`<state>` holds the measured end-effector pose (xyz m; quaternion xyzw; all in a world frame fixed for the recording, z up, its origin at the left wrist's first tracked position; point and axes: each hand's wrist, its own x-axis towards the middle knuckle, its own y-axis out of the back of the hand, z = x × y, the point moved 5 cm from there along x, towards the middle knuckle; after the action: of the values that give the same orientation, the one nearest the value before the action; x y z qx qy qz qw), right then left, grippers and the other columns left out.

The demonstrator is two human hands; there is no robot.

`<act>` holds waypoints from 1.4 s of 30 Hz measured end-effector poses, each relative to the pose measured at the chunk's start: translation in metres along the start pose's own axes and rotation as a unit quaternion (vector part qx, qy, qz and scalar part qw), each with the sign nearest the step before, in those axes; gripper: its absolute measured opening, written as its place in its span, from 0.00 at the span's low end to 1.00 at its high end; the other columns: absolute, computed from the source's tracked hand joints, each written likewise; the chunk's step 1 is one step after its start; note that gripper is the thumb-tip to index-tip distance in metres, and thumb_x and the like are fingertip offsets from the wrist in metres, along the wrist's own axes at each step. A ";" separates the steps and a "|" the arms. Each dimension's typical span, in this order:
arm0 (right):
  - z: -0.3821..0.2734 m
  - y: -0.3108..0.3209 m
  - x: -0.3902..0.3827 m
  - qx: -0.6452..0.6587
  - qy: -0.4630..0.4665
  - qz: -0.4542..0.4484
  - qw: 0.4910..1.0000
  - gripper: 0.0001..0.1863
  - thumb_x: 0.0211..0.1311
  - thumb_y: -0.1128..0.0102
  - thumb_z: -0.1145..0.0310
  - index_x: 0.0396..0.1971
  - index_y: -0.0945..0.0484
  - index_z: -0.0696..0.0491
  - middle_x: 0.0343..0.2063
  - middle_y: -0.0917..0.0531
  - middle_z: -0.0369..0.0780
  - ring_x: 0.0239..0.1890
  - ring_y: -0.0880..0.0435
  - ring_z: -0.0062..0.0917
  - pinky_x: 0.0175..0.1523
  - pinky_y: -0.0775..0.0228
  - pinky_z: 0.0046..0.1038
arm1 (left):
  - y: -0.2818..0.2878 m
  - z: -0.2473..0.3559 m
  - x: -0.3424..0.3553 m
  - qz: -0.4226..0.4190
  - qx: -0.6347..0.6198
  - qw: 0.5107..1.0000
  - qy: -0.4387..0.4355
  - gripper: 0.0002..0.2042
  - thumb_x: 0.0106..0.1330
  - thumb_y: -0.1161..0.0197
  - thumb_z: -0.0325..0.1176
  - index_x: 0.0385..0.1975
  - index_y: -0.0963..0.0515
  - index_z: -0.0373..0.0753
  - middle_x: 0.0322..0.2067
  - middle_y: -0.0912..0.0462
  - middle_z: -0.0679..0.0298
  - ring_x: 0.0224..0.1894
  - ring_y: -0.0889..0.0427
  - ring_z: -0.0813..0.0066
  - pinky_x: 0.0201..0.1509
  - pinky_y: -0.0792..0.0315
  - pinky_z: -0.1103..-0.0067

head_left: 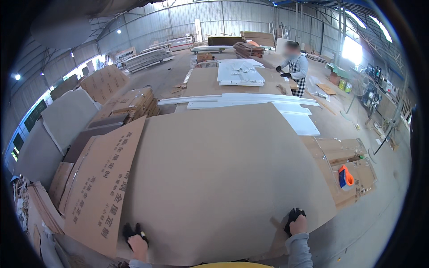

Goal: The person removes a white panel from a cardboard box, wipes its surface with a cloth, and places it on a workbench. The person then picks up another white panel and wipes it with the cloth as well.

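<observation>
The big cardboard (219,169) lies in front of the person, with white boards (298,123) just past it. The left hand (135,236) is on its near left part, the right hand (296,222) near its right corner. I cannot tell if either hand grips it.

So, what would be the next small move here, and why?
Probably to smooth the near left part of the plain brown cardboard sheet with the left hand, the right hand steadying it. Both gloved hands are at its near side, the left close to where the printed cardboard meets it, the right toward the near right corner.
</observation>
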<state>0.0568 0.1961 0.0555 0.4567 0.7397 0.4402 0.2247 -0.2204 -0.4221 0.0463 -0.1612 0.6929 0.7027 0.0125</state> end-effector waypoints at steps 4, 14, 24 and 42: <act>0.035 0.004 0.047 -0.055 -0.066 0.027 0.996 0.09 0.45 0.47 0.78 0.28 0.24 0.65 0.32 0.21 0.58 0.40 0.24 0.54 0.48 0.31 0.46 | -0.001 0.092 0.005 0.176 -0.157 0.948 -0.215 0.27 0.54 0.41 0.29 0.59 0.29 0.45 0.65 0.42 0.48 0.69 0.47 0.47 0.72 0.54 0.61; 0.104 0.027 0.140 -0.150 -0.028 0.026 0.988 0.06 0.54 0.46 0.72 0.29 0.23 0.58 0.32 0.20 0.54 0.40 0.22 0.50 0.44 0.28 0.45 | 0.010 0.177 0.054 0.226 -0.137 0.929 -0.258 0.24 0.57 0.39 0.34 0.57 0.27 0.51 0.63 0.34 0.60 0.67 0.40 0.54 0.71 0.55 0.53; 0.098 0.059 0.248 -0.246 0.060 -0.007 0.967 0.06 0.48 0.41 0.72 0.27 0.19 0.56 0.29 0.17 0.50 0.37 0.18 0.45 0.42 0.25 0.42 | -0.050 0.118 -0.025 0.318 -0.320 0.891 0.047 0.25 0.59 0.45 0.24 0.60 0.31 0.40 0.54 0.27 0.49 0.57 0.30 0.53 0.61 0.38 0.65; -0.089 0.038 0.053 -0.019 0.586 -0.251 0.770 0.33 0.55 0.35 0.56 0.57 0.29 0.58 0.34 0.17 0.50 0.35 0.16 0.42 0.41 0.24 0.36 | 0.007 0.286 -0.246 0.120 -0.909 0.381 0.121 0.05 0.69 0.50 0.27 0.36 0.27 0.36 0.25 0.25 0.66 0.21 0.23 0.75 0.20 0.28 0.77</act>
<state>-0.0155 0.2101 0.1370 -0.0960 0.8075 0.5647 -0.1409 -0.0483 -0.0916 0.1093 -0.0748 -0.3535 0.8796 -0.3094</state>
